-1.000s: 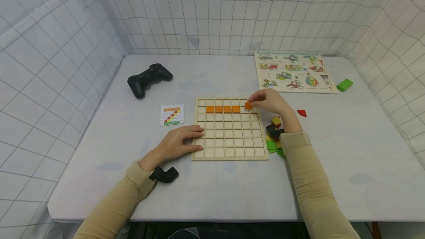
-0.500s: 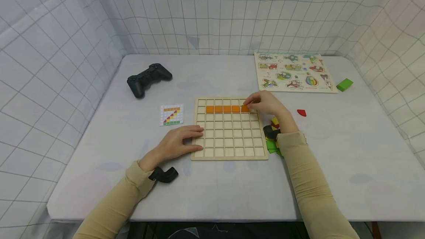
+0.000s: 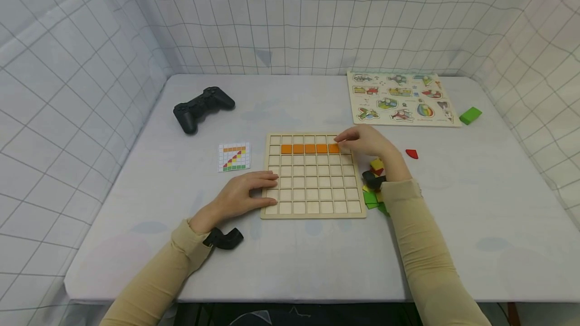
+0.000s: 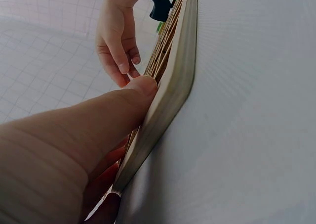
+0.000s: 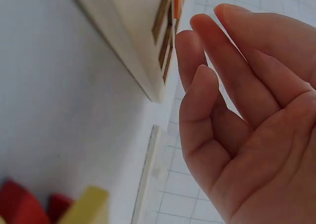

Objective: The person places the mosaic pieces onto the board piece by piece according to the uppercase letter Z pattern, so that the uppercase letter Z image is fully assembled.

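Observation:
A wooden grid board lies on the table in the head view. Several orange square tiles sit side by side in its second row from the back. My left hand rests on the board's left edge with fingers extended; the left wrist view shows its thumb on the rim. Just above the right end of the orange row is my right hand, its fingertips close to the last tile. Nothing shows between its loosely bent fingers in the right wrist view.
Green, yellow and red pieces are piled beside the board, partly behind the right wrist. A pattern card lies to the left. Farther back are a black game controller, a picture puzzle, a green block and a red piece.
My right hand brought an orange tile leftward to the end of the row, set it into its cell and let go, then drew back slightly right. The left hand stayed put.

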Tool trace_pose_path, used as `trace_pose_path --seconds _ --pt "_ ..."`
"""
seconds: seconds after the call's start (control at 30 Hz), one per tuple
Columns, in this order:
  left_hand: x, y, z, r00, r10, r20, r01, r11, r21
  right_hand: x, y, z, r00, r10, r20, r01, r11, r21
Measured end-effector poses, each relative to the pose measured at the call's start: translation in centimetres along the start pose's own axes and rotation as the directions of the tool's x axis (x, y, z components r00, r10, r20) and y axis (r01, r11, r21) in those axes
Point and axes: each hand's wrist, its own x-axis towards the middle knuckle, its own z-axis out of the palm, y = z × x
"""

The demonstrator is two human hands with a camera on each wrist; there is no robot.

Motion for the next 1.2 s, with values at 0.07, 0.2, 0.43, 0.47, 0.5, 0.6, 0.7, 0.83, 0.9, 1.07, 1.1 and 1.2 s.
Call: trace_pose_path --seconds 0.07,0.2,0.43,0.47,0.5,0.6,0.7,0.83,0.9,1.07,1.1,1.2 --pt "0.0 -0.1 0.0 1.0 -0.001 0.003 0.001 1.0 0.0 -0.3 0.0 -0.4 1.0 -0.001 -0.008 0.002 1.0 0.01" --pt "0.0 -0.2 0.1 1.0 -0.003 0.009 0.003 1.0 -0.003 -1.2 0.3 -1.4 0.999 -0.034 -0.033 0.036 0.998 0.044" --pt "-0.1 -0.3 0.1 1.0 -0.001 0.008 0.001 1.0 0.003 -3.2 1.2 -3.4 0.998 -0.032 -0.048 0.036 0.995 0.089" --pt "-0.1 -0.3 0.1 1.0 -0.001 0.007 0.001 1.0 0.003 -3.5 1.3 -3.6 0.999 -0.017 -0.046 0.022 0.996 0.092" --pt "-0.2 -0.3 0.1 1.0 0.0 0.005 0.0 1.0 0.003 -3.7 1.6 -3.8 0.999 -0.007 -0.044 0.011 0.995 0.095" --pt "-0.2 -0.3 0.1 1.0 0.003 0.0 -0.003 1.0 0.0 -4.3 2.3 -4.2 1.0 0.01 -0.029 -0.007 0.994 0.106" --pt "-0.2 -0.3 0.1 1.0 0.004 -0.002 -0.004 1.0 0.002 -4.8 3.2 -4.3 1.0 0.01 -0.015 -0.009 0.994 0.107" --pt "-0.1 -0.3 0.0 1.0 0.0 0.002 0.0 1.0 0.002 -5.1 4.5 -4.2 1.0 0.002 0.003 -0.002 0.992 0.129" --pt "-0.1 -0.4 0.0 1.0 0.001 0.002 -0.001 1.0 0.002 -5.1 5.1 -4.1 1.0 -0.01 0.023 0.006 0.987 0.161" --pt "0.0 -0.4 0.0 1.0 0.005 0.004 -0.006 1.0 0.008 -5.4 6.5 -4.3 0.995 -0.033 0.089 0.013 0.975 0.22" --pt "0.0 -0.3 0.0 1.0 0.006 0.004 -0.006 1.0 0.009 -5.4 6.6 -4.3 0.995 -0.032 0.097 0.009 0.974 0.228" --pt "0.0 -0.3 0.0 1.0 0.005 0.003 -0.005 1.0 0.01 -5.5 7.2 -4.4 0.994 -0.027 0.11 0.0 0.971 0.237"
